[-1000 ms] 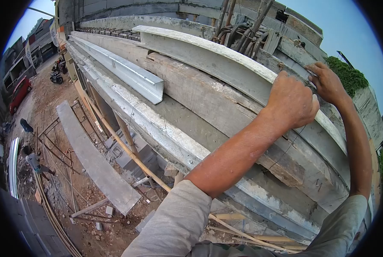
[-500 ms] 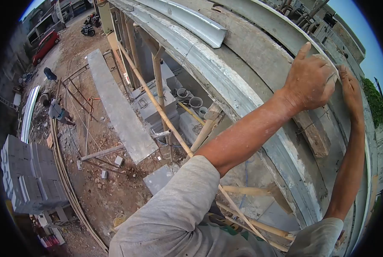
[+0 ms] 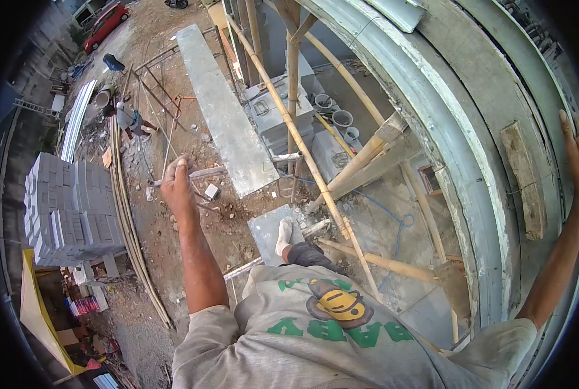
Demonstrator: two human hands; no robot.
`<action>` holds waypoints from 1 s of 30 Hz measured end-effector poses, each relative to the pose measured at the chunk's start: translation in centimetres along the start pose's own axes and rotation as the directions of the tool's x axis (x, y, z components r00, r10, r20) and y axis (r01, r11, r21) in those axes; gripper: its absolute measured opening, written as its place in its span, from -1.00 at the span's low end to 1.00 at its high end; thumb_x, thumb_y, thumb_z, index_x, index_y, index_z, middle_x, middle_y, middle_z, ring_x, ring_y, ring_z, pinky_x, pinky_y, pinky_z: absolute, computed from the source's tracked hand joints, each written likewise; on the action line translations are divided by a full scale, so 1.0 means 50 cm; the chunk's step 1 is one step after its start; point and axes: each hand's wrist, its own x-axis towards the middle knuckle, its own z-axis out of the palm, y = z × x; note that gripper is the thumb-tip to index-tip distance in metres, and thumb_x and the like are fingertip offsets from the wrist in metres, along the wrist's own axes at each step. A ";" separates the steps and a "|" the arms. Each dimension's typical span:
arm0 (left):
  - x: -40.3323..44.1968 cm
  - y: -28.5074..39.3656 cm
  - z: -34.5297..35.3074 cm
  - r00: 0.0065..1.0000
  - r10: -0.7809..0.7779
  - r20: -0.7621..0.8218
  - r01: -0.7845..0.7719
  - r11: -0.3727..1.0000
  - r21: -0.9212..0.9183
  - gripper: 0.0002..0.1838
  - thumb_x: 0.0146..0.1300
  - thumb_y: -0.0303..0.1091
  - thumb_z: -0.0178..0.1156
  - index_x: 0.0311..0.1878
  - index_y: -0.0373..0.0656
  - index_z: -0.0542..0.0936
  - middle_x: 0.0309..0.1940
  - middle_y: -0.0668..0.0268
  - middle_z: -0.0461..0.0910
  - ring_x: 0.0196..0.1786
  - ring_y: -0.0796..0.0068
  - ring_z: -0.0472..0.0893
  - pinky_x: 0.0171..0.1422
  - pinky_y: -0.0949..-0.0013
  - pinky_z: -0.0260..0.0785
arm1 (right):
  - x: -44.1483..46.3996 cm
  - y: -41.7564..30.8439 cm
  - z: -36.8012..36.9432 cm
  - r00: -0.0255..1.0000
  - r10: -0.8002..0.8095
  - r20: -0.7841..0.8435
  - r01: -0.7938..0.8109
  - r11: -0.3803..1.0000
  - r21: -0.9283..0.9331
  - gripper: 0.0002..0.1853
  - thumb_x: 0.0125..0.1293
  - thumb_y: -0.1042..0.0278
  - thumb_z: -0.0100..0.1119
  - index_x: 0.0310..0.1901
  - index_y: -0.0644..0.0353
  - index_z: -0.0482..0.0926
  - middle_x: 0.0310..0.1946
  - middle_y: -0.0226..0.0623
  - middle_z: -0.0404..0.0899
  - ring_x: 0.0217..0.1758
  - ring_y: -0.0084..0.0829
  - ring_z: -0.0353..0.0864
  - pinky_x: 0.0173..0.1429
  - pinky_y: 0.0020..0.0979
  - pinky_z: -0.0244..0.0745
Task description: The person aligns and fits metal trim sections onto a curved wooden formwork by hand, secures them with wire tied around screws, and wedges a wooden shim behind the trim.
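Note:
My left hand (image 3: 178,183) is raised over the ground at left of centre, its fingers curled together; whether anything small is inside is hidden. At the far right edge my right hand (image 3: 572,139) rests with extended fingers against the pale metal channel (image 3: 541,61). A short rough wooden piece (image 3: 522,178) lies on the concrete ledge beside it. Further in, a long galvanized metal strip (image 3: 454,142) curves along the ledge's edge. One foot (image 3: 285,235) stands on a grey plank (image 3: 268,227) below me.
Bamboo poles (image 3: 302,149) cross the scaffold. A long grey board (image 3: 228,117) spans metal frames. Far below are stacked grey blocks (image 3: 72,214), buckets (image 3: 342,118), a red car (image 3: 106,27) and a person (image 3: 130,120) on the dirt.
The view has tilted down and left. My left hand has left the metal channel and moved out over the ground. My right hand stays at the channel, now at the frame's right edge.

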 end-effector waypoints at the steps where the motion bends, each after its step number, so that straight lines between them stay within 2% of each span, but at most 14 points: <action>1: 0.017 -0.005 -0.002 0.999 0.036 0.004 -0.036 0.999 0.015 -0.68 0.38 -0.27 0.12 0.02 -0.32 0.62 -0.16 0.20 0.65 -0.09 0.44 0.60 0.06 0.39 0.41 | -0.018 -0.019 -0.046 0.998 -0.011 -0.057 0.013 0.999 0.030 -0.18 0.32 -0.47 -0.15 0.30 0.12 0.44 0.22 -0.08 0.49 0.32 -0.17 0.45 0.41 -0.25 0.27; 3: 0.047 0.003 0.026 0.991 0.130 0.039 -0.133 0.989 0.070 -0.69 0.37 -0.30 0.15 0.03 -0.33 0.61 -0.15 0.21 0.65 -0.09 0.46 0.60 0.06 0.39 0.42 | -0.052 -0.072 -0.139 0.986 -0.037 -0.163 0.052 0.995 0.089 -0.23 0.34 -0.41 -0.09 0.23 0.16 0.51 0.12 -0.06 0.58 0.20 -0.14 0.54 0.28 -0.24 0.37; 6: 0.108 0.027 0.108 0.953 0.276 0.124 -0.291 0.947 0.133 -0.69 0.34 -0.34 0.19 0.05 -0.34 0.59 -0.14 0.22 0.65 -0.08 0.45 0.61 0.05 0.39 0.43 | -0.065 -0.107 -0.217 0.998 0.001 0.062 -0.017 0.969 0.246 -0.19 0.30 -0.45 -0.07 0.23 0.17 0.50 0.15 -0.06 0.55 0.25 -0.09 0.51 0.31 -0.21 0.36; 7: 0.125 0.038 0.143 0.933 0.326 0.153 -0.347 0.927 0.142 -0.69 0.33 -0.36 0.20 0.06 -0.35 0.58 -0.13 0.22 0.65 -0.08 0.45 0.61 0.05 0.39 0.44 | -0.066 -0.107 -0.218 0.998 0.020 0.057 -0.033 0.972 0.234 -0.19 0.30 -0.45 -0.07 0.23 0.18 0.51 0.15 -0.05 0.55 0.25 -0.09 0.51 0.31 -0.21 0.36; 11: 0.179 0.116 0.288 0.882 0.348 0.318 -0.405 0.905 0.132 -0.65 0.31 -0.36 0.22 0.12 -0.28 0.56 -0.11 0.13 0.66 -0.05 0.42 0.62 0.07 0.35 0.46 | -0.074 -0.095 -0.193 0.999 0.031 0.037 -0.038 0.980 0.194 -0.21 0.30 -0.43 -0.05 0.21 0.19 0.52 0.15 -0.04 0.55 0.24 -0.09 0.51 0.31 -0.20 0.36; 14: 0.231 0.135 0.370 0.800 0.456 0.391 -0.514 0.856 0.053 -0.63 0.30 -0.35 0.23 0.14 -0.27 0.55 -0.11 0.11 0.66 -0.05 0.41 0.63 0.06 0.34 0.47 | -0.073 -0.092 -0.196 0.998 0.030 0.047 -0.038 0.979 0.200 -0.23 0.30 -0.39 -0.01 0.20 0.20 0.53 0.15 -0.03 0.55 0.24 -0.08 0.51 0.31 -0.20 0.36; 17: 0.261 0.160 0.432 0.788 0.438 0.432 -0.470 0.882 -0.037 -0.62 0.30 -0.33 0.23 0.14 -0.28 0.55 -0.12 0.11 0.66 -0.05 0.39 0.65 0.05 0.34 0.48 | -0.074 -0.096 -0.204 0.999 0.012 0.042 -0.020 0.982 0.188 -0.25 0.29 -0.37 0.02 0.19 0.20 0.53 0.16 -0.03 0.54 0.24 -0.07 0.50 0.31 -0.20 0.36; 18: 0.272 0.172 0.448 0.777 0.421 0.469 -0.460 0.887 -0.035 -0.60 0.35 -0.30 0.20 0.17 -0.30 0.52 -0.07 0.12 0.63 -0.02 0.39 0.61 0.10 0.36 0.45 | -0.076 -0.098 -0.205 1.000 0.009 0.030 -0.014 0.984 0.177 -0.25 0.29 -0.36 0.04 0.19 0.20 0.53 0.16 -0.04 0.54 0.25 -0.07 0.50 0.31 -0.20 0.36; 22: 0.307 0.224 0.511 0.749 0.472 0.466 -0.499 0.863 -0.072 -0.60 0.35 -0.27 0.22 0.17 -0.29 0.53 -0.07 0.14 0.63 -0.02 0.41 0.61 0.10 0.36 0.44 | -0.081 -0.121 -0.238 0.999 0.020 0.045 -0.030 0.970 0.240 -0.30 0.29 -0.31 0.08 0.17 0.21 0.54 0.15 -0.04 0.55 0.22 -0.06 0.52 0.29 -0.19 0.38; 25: 0.339 0.256 0.574 0.652 0.624 0.431 -0.646 0.755 -0.115 -0.59 0.33 -0.26 0.23 0.17 -0.28 0.53 -0.06 0.14 0.63 0.00 0.39 0.60 0.11 0.36 0.43 | -0.080 -0.128 -0.253 0.996 0.040 0.080 -0.063 0.948 0.312 -0.32 0.28 -0.27 0.12 0.15 0.22 0.54 0.13 -0.04 0.56 0.20 -0.05 0.53 0.27 -0.19 0.38; 26: 0.350 0.273 0.593 0.609 0.662 0.437 -0.720 0.692 -0.044 -0.56 0.30 -0.24 0.26 0.17 -0.25 0.54 0.01 0.10 0.61 0.11 0.28 0.57 0.20 0.26 0.39 | -0.080 -0.123 -0.244 0.999 0.028 0.044 -0.040 0.950 0.310 -0.34 0.26 -0.24 0.16 0.13 0.22 0.55 0.11 -0.04 0.57 0.18 -0.05 0.54 0.25 -0.19 0.39; 30: 0.379 0.376 0.683 0.357 0.786 0.505 -0.915 0.403 0.019 -0.42 0.20 -0.10 0.35 0.24 -0.13 0.49 0.15 0.11 0.53 0.27 0.13 0.44 0.34 0.12 0.26 | -0.078 -0.122 -0.244 0.991 0.073 0.109 -0.105 0.938 0.329 -0.33 0.27 -0.26 0.14 0.14 0.21 0.55 0.12 -0.04 0.57 0.18 -0.06 0.54 0.27 -0.21 0.38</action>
